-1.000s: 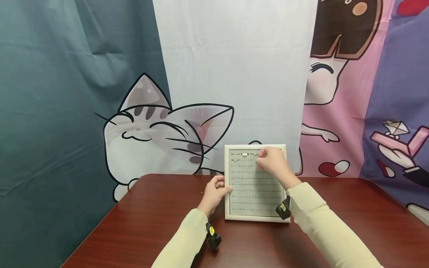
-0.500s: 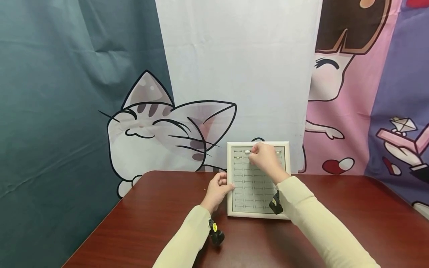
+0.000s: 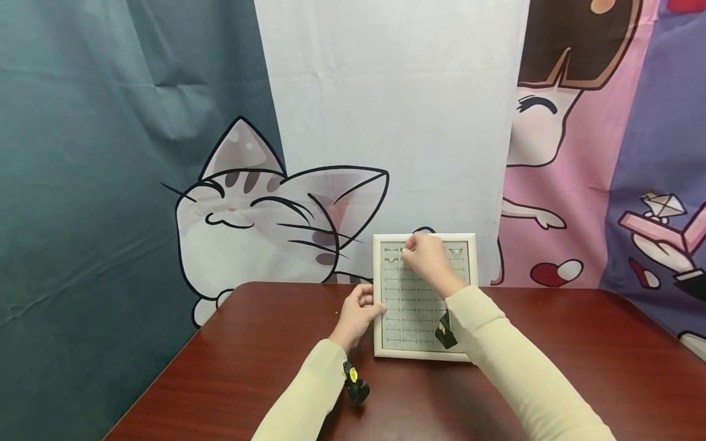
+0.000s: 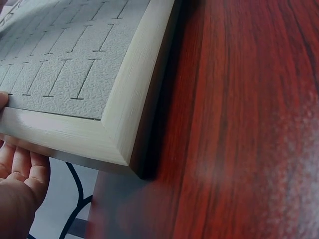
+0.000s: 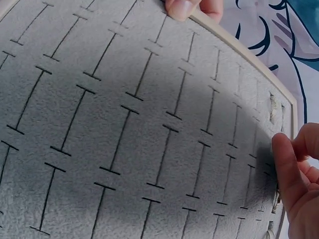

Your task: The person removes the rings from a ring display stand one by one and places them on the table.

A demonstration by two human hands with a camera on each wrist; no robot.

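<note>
A cream-framed ring display board (image 3: 425, 354) with grey padding and rows of slots stands tilted up on the table. My left hand (image 3: 355, 315) grips its left edge, thumb on the front; the left wrist view shows the fingers (image 4: 22, 167) curled behind the frame. My right hand (image 3: 430, 257) is at the top row, thumb and index finger pinching a ring (image 3: 404, 250) in the second slot, mostly hidden by the fingertips. One gold-toned ring (image 3: 391, 260) sits in the second row at left, another ring (image 3: 456, 250) in the top row at right.
The table (image 3: 265, 367) is reddish-brown wood. Behind it hangs a cartoon-printed curtain (image 3: 342, 92). Dark cables (image 4: 77, 194) show beyond the table edge in the left wrist view. Each wrist carries a small black camera (image 3: 356, 389).
My right hand has moved left along the top row to the ring in the second slot, uncovering the ring at the right. My left hand keeps its grip on the frame.
</note>
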